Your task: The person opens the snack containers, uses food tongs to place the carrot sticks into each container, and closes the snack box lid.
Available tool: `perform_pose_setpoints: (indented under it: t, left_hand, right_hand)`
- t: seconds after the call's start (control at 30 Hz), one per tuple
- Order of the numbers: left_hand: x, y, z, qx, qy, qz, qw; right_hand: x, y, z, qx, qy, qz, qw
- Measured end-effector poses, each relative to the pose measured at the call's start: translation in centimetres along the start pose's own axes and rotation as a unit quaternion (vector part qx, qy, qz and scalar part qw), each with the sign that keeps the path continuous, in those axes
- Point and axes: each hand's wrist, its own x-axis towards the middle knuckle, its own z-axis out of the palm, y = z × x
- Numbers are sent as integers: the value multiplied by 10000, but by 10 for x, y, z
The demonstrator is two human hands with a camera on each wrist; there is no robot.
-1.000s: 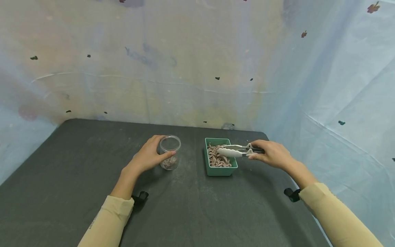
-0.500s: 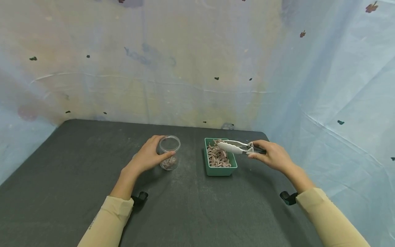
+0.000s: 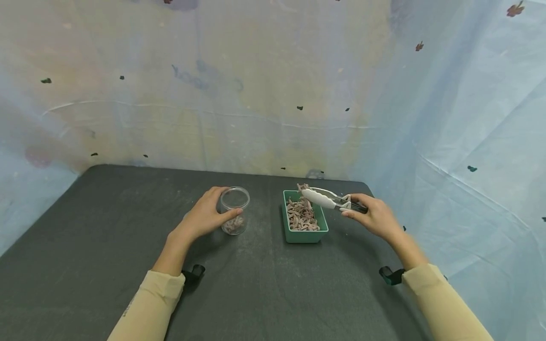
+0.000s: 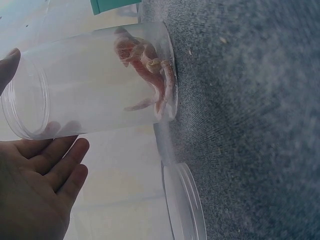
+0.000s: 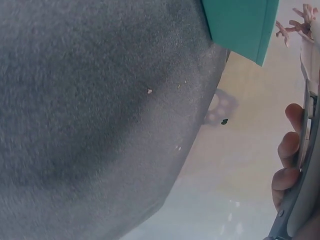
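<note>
My left hand (image 3: 204,214) holds a clear plastic jar (image 3: 233,213) near its rim, thumb on one side and fingers on the other. The jar stands upright on the table, a few pinkish-brown strips (image 4: 147,65) lying at its bottom. In my right hand (image 3: 375,215) is a pair of tongs (image 3: 322,198) with white tips and dark handles. Some strips (image 3: 303,186) stick out of the tong tips, above the far side of a green rectangular container (image 3: 307,237). More of the same strips (image 3: 303,218) fill that container, which sits right of the jar.
A dark grey cloth covers the table (image 3: 256,293), with small crumbs (image 5: 149,91) on it. Behind and to the right hangs a pale plastic sheet (image 3: 256,94). The left wrist view shows a clear round lid-like piece (image 4: 186,200) beside the jar.
My right hand has tilted the tongs upward, and their tips have risen from among the strips to above the container's far rim, bringing some strips along. The left hand and jar stay put.
</note>
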Motion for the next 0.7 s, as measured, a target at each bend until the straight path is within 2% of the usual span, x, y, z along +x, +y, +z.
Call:
perform_pose_setpoints:
  t: [0.3, 0.7]
  left_hand:
    - [1, -2, 1, -11, 11, 9, 10000]
    - [1, -1, 1, 16, 8, -12, 10000]
  right_hand:
    - [-3, 1, 9, 291, 159, 200, 9992]
    - [-8, -6, 22, 775, 539, 65, 9955]
